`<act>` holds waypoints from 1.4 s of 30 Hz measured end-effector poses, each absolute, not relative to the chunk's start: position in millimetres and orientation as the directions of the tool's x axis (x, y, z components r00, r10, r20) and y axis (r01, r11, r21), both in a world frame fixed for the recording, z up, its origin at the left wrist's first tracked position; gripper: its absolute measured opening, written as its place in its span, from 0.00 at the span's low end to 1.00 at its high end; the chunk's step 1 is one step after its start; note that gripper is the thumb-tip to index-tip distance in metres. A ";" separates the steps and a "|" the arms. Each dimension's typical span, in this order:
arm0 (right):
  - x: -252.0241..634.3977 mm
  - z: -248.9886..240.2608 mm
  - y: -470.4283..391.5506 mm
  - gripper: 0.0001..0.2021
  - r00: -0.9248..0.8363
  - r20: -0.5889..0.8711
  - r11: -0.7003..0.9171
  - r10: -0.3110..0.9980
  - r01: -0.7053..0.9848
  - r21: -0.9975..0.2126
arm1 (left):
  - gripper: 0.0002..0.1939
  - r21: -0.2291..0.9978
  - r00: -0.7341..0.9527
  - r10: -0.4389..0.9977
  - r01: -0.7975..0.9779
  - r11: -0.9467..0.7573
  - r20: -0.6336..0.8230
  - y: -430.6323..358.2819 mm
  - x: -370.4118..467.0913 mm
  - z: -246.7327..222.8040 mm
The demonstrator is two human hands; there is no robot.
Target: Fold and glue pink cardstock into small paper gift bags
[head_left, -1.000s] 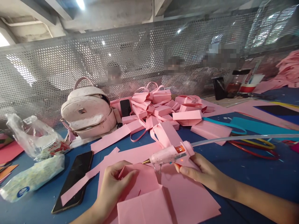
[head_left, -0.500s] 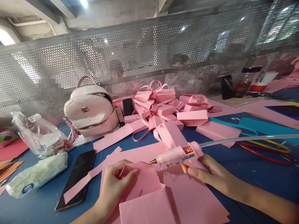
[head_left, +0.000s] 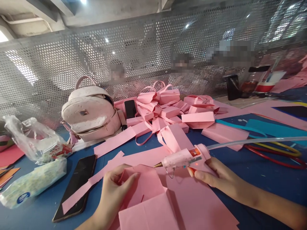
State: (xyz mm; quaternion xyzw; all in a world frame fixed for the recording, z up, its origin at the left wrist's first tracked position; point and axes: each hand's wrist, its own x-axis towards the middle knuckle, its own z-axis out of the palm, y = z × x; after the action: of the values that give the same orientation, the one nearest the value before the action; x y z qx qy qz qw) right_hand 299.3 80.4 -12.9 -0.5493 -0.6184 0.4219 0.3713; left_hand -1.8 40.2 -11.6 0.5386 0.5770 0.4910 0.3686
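My left hand [head_left: 116, 188] pinches the upper left edge of a folded pink paper bag [head_left: 147, 212], thumb on the near side. My right hand [head_left: 216, 175] is wrapped round the handle of a pink hot glue gun [head_left: 183, 156], with a finger at its orange trigger. The metal nozzle points left, at the upper flap of the paper bag; whether it touches the paper I cannot tell. A clear glue stick [head_left: 249, 140] runs out of the back of the gun to the right. Under the bag lie flat pink paper sheets [head_left: 203, 201].
Behind is a heap of pink paper bags [head_left: 165, 108] with handles. A backpack [head_left: 91, 111], a phone [head_left: 76, 185], a tissue pack [head_left: 35, 183] and a plastic bag [head_left: 31, 137] lie left. Red and yellow cords [head_left: 275, 155] lie right. A perforated metal screen [head_left: 144, 48] stands behind.
The view has shifted slightly, so the things on the left sit further left. Both hands keep their grips, and the glue gun's nozzle stays by the bag's upper flap.
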 end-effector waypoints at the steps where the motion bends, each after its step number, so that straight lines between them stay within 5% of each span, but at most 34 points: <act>1: 299.1 -11.7 80.0 0.25 -0.118 -0.002 0.042 0.993 0.368 -0.929 | 0.14 0.962 -0.140 0.984 0.264 -0.070 0.110 40.7 -3.0 -12.4; 28: 296.5 -1.2 82.1 0.23 -0.267 -0.016 0.082 0.964 0.354 -0.932 | 0.12 0.960 -0.163 0.977 0.265 -0.091 0.138 41.9 -3.8 -11.4; 37: 294.1 -8.9 90.3 0.27 -0.424 0.022 0.127 0.905 0.221 -0.967 | 0.16 0.994 -0.125 0.992 0.105 -0.012 0.026 42.6 2.9 -10.6; 42: 292.8 -7.0 84.9 0.27 -0.373 0.007 0.087 0.928 0.199 -0.976 | 0.19 0.978 0.011 0.991 -0.154 0.137 -0.137 49.6 -4.5 -12.8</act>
State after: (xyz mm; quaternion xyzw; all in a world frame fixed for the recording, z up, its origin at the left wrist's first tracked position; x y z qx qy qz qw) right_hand 292.8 84.9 -7.0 -0.4353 -0.6475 0.5167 0.3525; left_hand -4.5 49.6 -12.8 0.4240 0.4929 0.5017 0.5706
